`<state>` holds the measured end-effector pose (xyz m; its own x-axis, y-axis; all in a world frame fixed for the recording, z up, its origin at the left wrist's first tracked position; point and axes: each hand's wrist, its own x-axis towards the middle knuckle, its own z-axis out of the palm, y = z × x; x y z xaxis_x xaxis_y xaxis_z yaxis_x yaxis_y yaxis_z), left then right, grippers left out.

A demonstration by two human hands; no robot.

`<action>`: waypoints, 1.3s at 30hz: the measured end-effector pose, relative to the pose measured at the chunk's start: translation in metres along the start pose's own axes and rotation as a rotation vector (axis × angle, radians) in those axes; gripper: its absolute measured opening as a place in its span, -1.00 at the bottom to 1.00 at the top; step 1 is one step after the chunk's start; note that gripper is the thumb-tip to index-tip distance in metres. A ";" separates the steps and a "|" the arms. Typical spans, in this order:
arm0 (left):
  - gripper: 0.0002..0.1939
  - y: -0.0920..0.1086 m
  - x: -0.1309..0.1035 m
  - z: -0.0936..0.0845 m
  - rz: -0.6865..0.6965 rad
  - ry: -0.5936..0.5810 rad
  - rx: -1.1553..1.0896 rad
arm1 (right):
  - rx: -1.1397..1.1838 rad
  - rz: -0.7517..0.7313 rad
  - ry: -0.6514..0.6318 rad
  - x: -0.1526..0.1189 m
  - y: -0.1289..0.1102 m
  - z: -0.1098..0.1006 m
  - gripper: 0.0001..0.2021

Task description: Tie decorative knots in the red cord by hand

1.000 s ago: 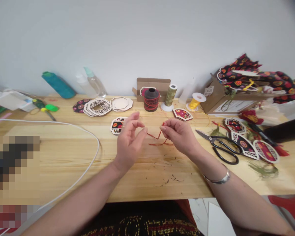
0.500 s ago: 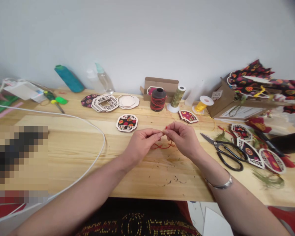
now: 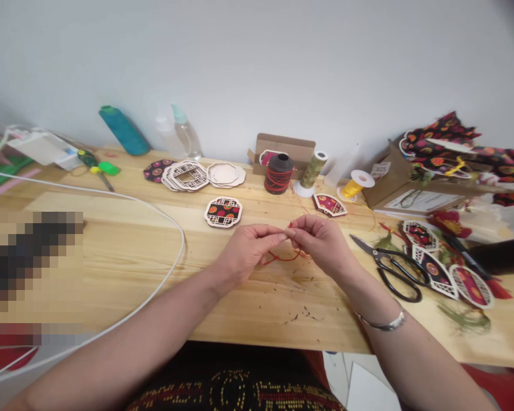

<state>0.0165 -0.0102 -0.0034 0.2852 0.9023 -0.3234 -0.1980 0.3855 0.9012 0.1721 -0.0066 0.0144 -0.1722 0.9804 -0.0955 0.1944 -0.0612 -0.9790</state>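
Note:
Both hands meet fingertip to fingertip above the middle of the table. My left hand (image 3: 252, 250) pinches the red cord (image 3: 282, 258), and my right hand (image 3: 319, 238) pinches it too, with a small red bit showing at its fingertips. Loops of the cord hang below the fingers over the wood. Behind my left hand lies an octagonal patterned piece (image 3: 223, 212) in a pale lattice frame. A fan-shaped piece (image 3: 329, 205) rests behind my right hand. Black-handled scissors (image 3: 396, 265) lie open to the right.
Along the wall stand a spool of red cord (image 3: 278, 174), a green spool (image 3: 314, 171) and a yellow spool (image 3: 356, 185). A cardboard box (image 3: 381, 185) with fabric is at the right. A white cable (image 3: 180, 228) curves across the left side of the table (image 3: 111, 251).
The view has shifted slightly. Both hands stay together on the cord, with their fingertips almost unmoved.

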 end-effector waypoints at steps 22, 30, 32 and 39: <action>-0.88 0.002 -0.002 0.002 0.028 -0.012 0.036 | 0.039 0.043 -0.055 0.000 -0.004 -0.003 -0.86; -0.88 0.001 0.001 -0.003 0.072 0.082 0.090 | -0.281 -0.142 -0.059 0.000 -0.005 -0.012 -0.77; -0.88 0.000 0.003 -0.003 0.085 0.114 0.080 | -0.430 -0.182 -0.038 -0.001 -0.006 -0.015 -0.76; -0.87 0.001 0.004 -0.003 0.113 0.191 0.069 | -0.735 -0.242 0.052 -0.016 -0.013 -0.011 -0.73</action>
<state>0.0147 -0.0061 -0.0049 0.0811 0.9615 -0.2624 -0.1520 0.2721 0.9502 0.1830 -0.0189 0.0311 -0.2499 0.9592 0.1320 0.7507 0.2780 -0.5993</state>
